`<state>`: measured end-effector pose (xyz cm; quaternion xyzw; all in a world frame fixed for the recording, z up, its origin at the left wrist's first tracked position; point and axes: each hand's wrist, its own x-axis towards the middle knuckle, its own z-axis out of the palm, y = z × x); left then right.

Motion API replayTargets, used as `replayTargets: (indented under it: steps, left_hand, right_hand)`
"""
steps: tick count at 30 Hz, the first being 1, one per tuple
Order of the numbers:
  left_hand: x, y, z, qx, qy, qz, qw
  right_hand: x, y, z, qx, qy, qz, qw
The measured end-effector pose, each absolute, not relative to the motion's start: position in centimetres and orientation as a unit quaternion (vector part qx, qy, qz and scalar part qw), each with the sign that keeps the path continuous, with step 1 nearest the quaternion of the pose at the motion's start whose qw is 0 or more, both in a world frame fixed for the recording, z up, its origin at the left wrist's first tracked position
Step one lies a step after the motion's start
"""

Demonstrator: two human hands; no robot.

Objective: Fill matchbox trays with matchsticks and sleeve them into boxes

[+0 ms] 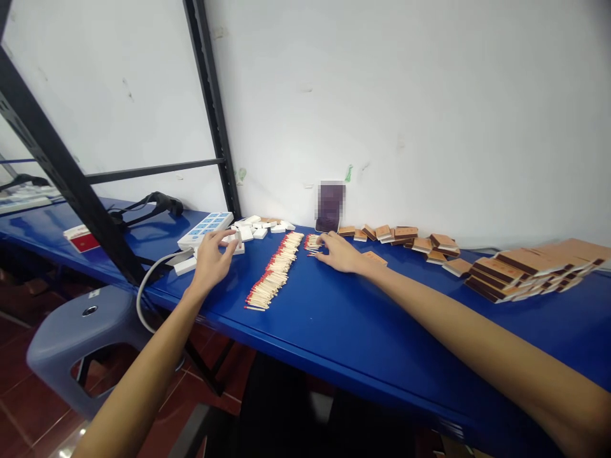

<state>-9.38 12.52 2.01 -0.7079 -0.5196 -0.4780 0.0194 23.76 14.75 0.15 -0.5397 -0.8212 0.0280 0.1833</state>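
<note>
My left hand (pixel 213 256) pinches a small white matchbox tray (pixel 239 240) between thumb and fingers, above the left part of the blue table. My right hand (pixel 340 252) reaches to a small group of red-headed matches (pixel 311 243), its thumb and fingers curled at their right end. How many matches lie between those fingertips is hidden. Between my hands runs a long slanting row of matches (pixel 273 273), red heads to the left. Behind my left hand lie several white trays (pixel 260 233), loosely heaped.
Brown matchbox sleeves (pixel 403 234) line the wall side, with a large stack of matchboxes (pixel 529 270) at right. A dark phone-like object (pixel 330 207) leans on the wall. A white box with blue squares (pixel 205 229), a black rack post (pixel 214 102) and a grey stool (pixel 90 337) are at left.
</note>
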Motion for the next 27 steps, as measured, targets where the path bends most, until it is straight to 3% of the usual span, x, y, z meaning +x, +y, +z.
replayTargets:
  steps: [7,17,22,27]
  left_hand:
    - [-11.3,13.4,1.4,-0.690,-0.558,-0.460,0.028]
    - [-10.7,12.1,1.4,-0.630,-0.538,-0.559,0.023]
    - [-7.6,8.6,2.0,-0.644,-0.457,-0.611,-0.051]
    - [-2.6,2.9,2.3,-0.754,-0.368,-0.513,-0.181]
  right_hand:
    - [23.5,18.9,1.0,-0.518,-0.838,0.056,0.161]
    - [23.7,18.6,0.6,-0.468,-0.866,0.085,0.155]
    - [24.0,16.8,0.6,-0.442,-0.876,0.088,0.171]
    - [24.4,13.5,0.5,-0.417,-0.883,0.101,0.188]
